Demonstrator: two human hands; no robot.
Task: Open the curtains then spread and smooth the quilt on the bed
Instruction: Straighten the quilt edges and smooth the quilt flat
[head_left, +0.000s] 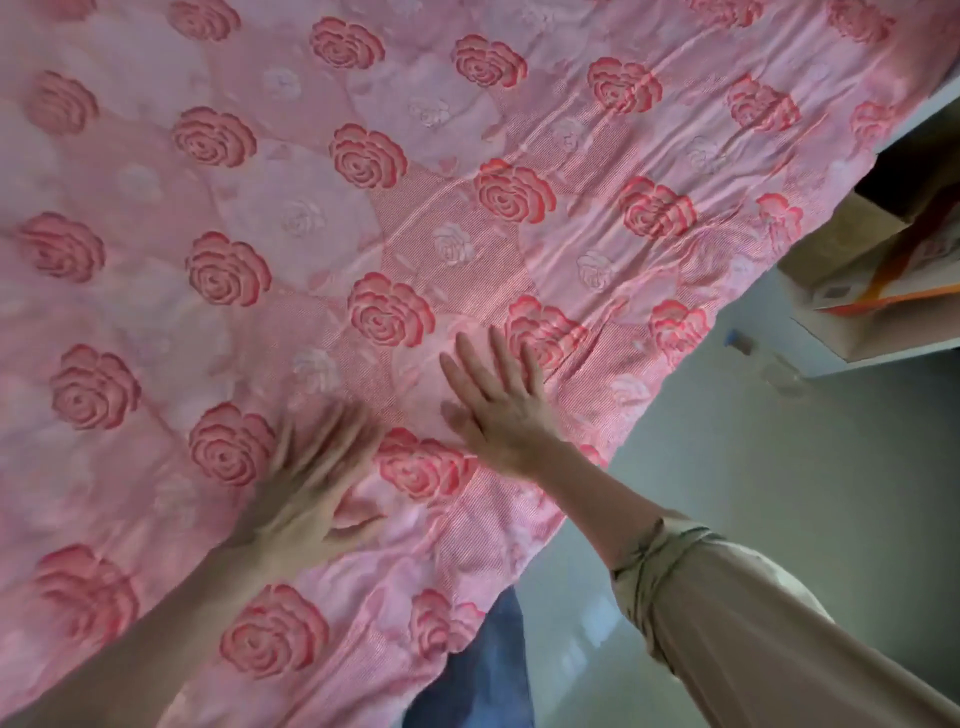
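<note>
The pink rose-patterned quilt lies spread over the bed, filling the left and centre. Left hand and right hand rest flat on it, side by side, near its edge. A brown cardboard box sits to the right, beyond that edge.

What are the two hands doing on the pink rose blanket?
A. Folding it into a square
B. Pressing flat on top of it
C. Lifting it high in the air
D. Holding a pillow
B: the left hand and the right hand both lie open, palms down with fingers spread, on the pink rose quilt near its edge; the left one looks blurred.
</note>
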